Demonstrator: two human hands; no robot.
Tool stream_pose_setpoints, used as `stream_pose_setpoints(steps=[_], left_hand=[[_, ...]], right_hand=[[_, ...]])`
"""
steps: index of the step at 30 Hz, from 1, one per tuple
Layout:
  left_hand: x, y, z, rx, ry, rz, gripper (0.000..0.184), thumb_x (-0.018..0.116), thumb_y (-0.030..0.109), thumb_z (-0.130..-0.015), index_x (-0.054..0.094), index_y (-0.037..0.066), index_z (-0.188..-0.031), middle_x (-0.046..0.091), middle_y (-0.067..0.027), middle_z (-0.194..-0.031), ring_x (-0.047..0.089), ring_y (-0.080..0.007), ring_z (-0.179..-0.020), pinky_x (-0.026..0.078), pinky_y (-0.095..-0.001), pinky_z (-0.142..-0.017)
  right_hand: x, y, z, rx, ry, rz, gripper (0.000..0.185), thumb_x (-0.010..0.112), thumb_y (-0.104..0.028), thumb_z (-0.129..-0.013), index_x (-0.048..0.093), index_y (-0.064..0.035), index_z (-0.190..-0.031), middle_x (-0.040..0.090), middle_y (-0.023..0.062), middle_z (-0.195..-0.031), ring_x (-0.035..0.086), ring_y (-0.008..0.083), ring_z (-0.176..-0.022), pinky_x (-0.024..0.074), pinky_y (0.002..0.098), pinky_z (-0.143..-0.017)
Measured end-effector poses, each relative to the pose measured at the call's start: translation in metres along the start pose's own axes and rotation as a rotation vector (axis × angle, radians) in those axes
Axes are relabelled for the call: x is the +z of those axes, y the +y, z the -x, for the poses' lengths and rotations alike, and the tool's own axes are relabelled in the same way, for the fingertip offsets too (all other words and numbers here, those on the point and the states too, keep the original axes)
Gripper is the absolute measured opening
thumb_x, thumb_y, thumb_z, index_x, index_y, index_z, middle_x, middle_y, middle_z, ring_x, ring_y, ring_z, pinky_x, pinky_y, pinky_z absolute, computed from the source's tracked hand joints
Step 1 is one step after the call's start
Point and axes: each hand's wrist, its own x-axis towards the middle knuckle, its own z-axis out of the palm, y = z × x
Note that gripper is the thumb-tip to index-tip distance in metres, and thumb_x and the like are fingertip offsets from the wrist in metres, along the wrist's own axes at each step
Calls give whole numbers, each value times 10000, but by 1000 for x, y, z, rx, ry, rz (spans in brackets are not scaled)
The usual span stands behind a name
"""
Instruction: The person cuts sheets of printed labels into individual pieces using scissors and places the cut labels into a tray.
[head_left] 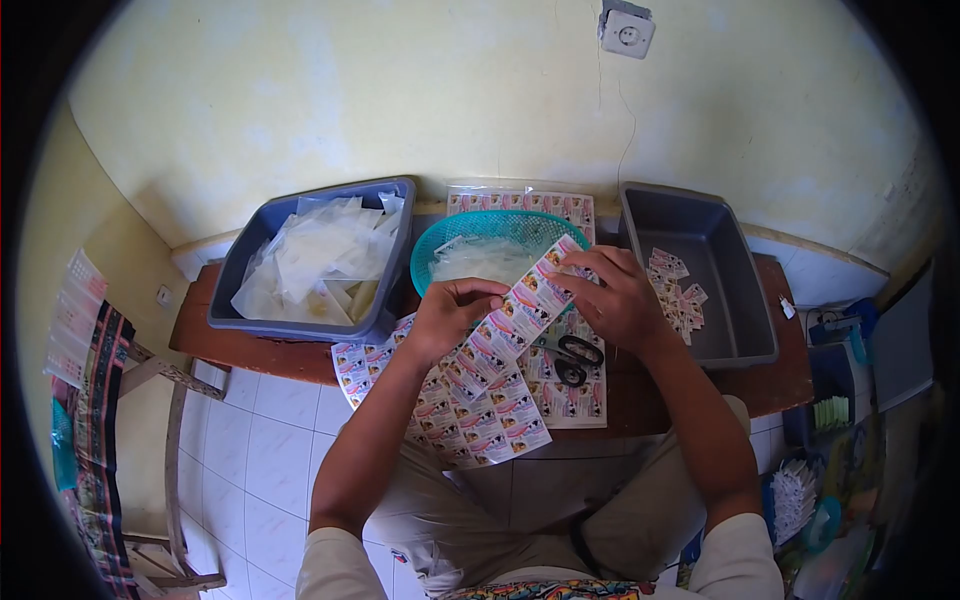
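A long strip of printed labels [515, 318] slants between my two hands. My left hand [452, 315] pinches its left edge with thumb and finger. Near the strip's upper end, my right hand [612, 298] grips it between thumb and fingers. Beneath lie larger label sheets [480, 425], partly over the table's front edge. Black-handled scissors [572, 360] rest on a sheet just below my right hand. Behind the strip stands a teal mesh basket [432, 232] with clear plastic pieces [480, 260] in it.
At the left of the wooden table [195, 325] a grey bin [385, 320] holds plastic pouches [320, 250]. At the right, another grey bin [735, 290] has small cut labels [680, 300] at its left side. A wall socket [628, 36] is above.
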Motion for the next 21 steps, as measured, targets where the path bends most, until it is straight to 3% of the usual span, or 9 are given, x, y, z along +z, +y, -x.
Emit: stream_pose_setpoints(steps=[7, 12, 15, 17, 21], left_hand=[[-11, -5, 5, 33, -67, -159, 194, 733, -12, -1008, 803, -28, -1188, 813, -76, -1113, 722, -123, -1017, 577, -314, -962], [-9, -5, 7, 58, -47, -297, 184, 747, -5, -1000, 807, -4, -1174, 820, -73, -1076, 717, -102, -944, 588, -295, -877], [3, 0, 13, 208, 43, -430, 274, 815, 90, -970, 783, 13, -1231, 805, -103, -1103, 731, -139, -915, 587, -312, -837], [10, 10, 19, 337, 32, -657, 505, 901, 161, -889, 727, 50, -1350, 757, -122, -1215, 730, -199, -980, 585, -341, -902], [23, 11, 24, 489, 41, -854, 681, 961, 227, -791, 693, 70, -1397, 719, -154, -1288, 724, -291, -1070, 584, -406, -951]], right_hand=[[-8, -6, 1, 103, -247, -103, 711, 856, -109, -743, 684, -138, -1432, 676, 76, -1427, 582, 263, -1397, 451, 426, -1198], [-4, -3, 4, 145, -313, -160, 735, 877, -129, -733, 675, -110, -1440, 675, 102, -1406, 597, 295, -1378, 475, 437, -1194], [-5, -4, 3, 150, -310, -172, 743, 892, -129, -729, 672, -97, -1438, 679, 115, -1382, 615, 314, -1349, 506, 435, -1168], [-6, -6, 3, 158, -302, -179, 750, 900, -126, -724, 671, -91, -1437, 681, 120, -1371, 624, 323, -1333, 518, 435, -1157], [-5, -11, 3, 201, -287, -245, 749, 917, -125, -729, 672, -85, -1435, 676, 131, -1370, 629, 333, -1321, 527, 441, -1144]])
